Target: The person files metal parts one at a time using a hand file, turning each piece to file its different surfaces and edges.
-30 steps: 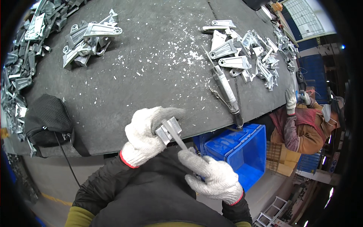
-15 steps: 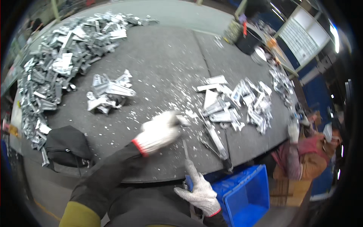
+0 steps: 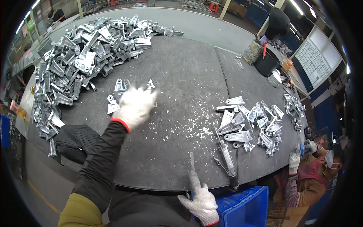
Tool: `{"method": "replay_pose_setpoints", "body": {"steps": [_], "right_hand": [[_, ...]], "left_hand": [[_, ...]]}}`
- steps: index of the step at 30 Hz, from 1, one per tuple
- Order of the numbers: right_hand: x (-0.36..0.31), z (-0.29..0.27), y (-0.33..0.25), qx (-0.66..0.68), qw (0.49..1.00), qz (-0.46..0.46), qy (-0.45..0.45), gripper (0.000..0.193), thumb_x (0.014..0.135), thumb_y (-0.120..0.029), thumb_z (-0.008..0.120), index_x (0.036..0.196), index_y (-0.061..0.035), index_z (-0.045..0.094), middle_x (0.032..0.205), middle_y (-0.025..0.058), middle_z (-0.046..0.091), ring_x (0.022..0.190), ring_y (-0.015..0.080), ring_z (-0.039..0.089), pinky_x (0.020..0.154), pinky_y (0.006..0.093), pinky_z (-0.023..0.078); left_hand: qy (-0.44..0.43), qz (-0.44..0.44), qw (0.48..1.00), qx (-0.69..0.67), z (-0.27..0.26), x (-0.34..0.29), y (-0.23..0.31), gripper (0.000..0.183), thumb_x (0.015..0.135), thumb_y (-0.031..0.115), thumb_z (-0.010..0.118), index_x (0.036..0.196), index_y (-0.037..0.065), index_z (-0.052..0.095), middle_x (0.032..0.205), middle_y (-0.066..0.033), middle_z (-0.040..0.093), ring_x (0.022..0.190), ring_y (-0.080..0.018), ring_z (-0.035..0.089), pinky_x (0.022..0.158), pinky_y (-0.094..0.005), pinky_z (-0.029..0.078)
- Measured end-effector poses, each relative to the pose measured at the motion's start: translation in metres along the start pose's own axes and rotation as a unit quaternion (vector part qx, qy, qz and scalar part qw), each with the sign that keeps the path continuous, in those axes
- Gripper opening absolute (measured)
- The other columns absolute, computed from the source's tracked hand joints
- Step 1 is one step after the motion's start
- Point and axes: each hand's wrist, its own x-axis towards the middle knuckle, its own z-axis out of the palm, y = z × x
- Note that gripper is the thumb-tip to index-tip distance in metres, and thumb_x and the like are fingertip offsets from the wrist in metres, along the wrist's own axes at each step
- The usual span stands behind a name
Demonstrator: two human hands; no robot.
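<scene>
My left hand (image 3: 137,106), in a white glove with a red cuff, reaches over a small group of silver cast-metal brackets (image 3: 118,86) at left centre. Motion smears its fingers, and the glove hides part of the group. Low at the table's near edge, my gloved right hand (image 3: 201,204) grips a thin flat metal blade (image 3: 192,160) that points away from me. Its index finger lies along the blade, the thumb is spread, and the handle end is hidden. Right of the blade lies a long silver tool (image 3: 227,157) with a dark end.
A large bracket heap (image 3: 89,56) covers the far left; another pile (image 3: 242,125) lies at right. Metal chips (image 3: 200,128) litter the dark tabletop. A black bag (image 3: 77,142) sits front left, a blue crate (image 3: 245,208) below the edge. A co-worker (image 3: 310,170) is at right.
My left hand has moved left and away from me, from near the blade to the small bracket group. The right hand still grips the blade. The view has shifted.
</scene>
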Motion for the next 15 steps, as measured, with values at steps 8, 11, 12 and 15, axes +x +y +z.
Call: {"method": "replay_pose_setpoints", "body": {"steps": [8, 11, 12, 15], "right_hand": [[0.006, 0.002, 0.011, 0.018, 1.0, 0.009, 0.002, 0.102, 0.077, -0.043, 0.08, 0.162, -0.0193, 0.028, 0.126, 0.0376, 0.058, 0.112, 0.0537, 0.063, 0.095, 0.0538, 0.055], [0.003, 0.007, 0.009, 0.053, 0.997, -0.026, 0.054, 0.102, 0.077, -0.041, 0.081, 0.162, -0.0194, 0.029, 0.126, 0.0375, 0.058, 0.112, 0.0548, 0.062, 0.096, 0.0542, 0.054], [0.004, 0.009, 0.011, 0.053, 0.996, -0.035, 0.059, 0.102, 0.078, -0.04, 0.081, 0.162, -0.0196, 0.029, 0.126, 0.0373, 0.059, 0.112, 0.0553, 0.062, 0.096, 0.0545, 0.054], [0.006, 0.017, 0.019, 0.033, 0.997, -0.038, 0.055, 0.096, 0.083, -0.043, 0.075, 0.163, -0.0268, 0.026, 0.12, 0.0385, 0.058, 0.102, 0.054, 0.065, 0.087, 0.0549, 0.056]], "left_hand": [[0.058, 0.016, 0.746, -0.664, -0.023, -0.065, 0.041, 0.062, 0.078, -0.006, 0.076, 0.137, 0.006, 0.06, 0.106, -0.0027, 0.072, 0.09, -0.0141, 0.068, 0.086, -0.0309, 0.058], [-0.13, 0.038, 0.661, -0.738, 0.008, -0.093, 0.07, 0.034, 0.077, 0.0, 0.083, 0.109, 0.004, 0.073, 0.099, -0.0034, 0.072, 0.087, -0.0123, 0.067, 0.077, -0.0318, 0.057], [-0.115, 0.061, 0.748, -0.651, 0.012, -0.097, 0.076, 0.024, 0.076, 0.006, 0.087, 0.097, 0.006, 0.076, 0.096, -0.0044, 0.072, 0.087, -0.0153, 0.069, 0.075, -0.0316, 0.055], [-0.012, 0.2, 0.938, -0.282, 0.01, -0.108, 0.065, 0.019, 0.082, 0.027, 0.082, 0.096, 0.015, 0.078, 0.1, -0.004, 0.071, 0.097, -0.0251, 0.067, 0.088, -0.0391, 0.053]]}}
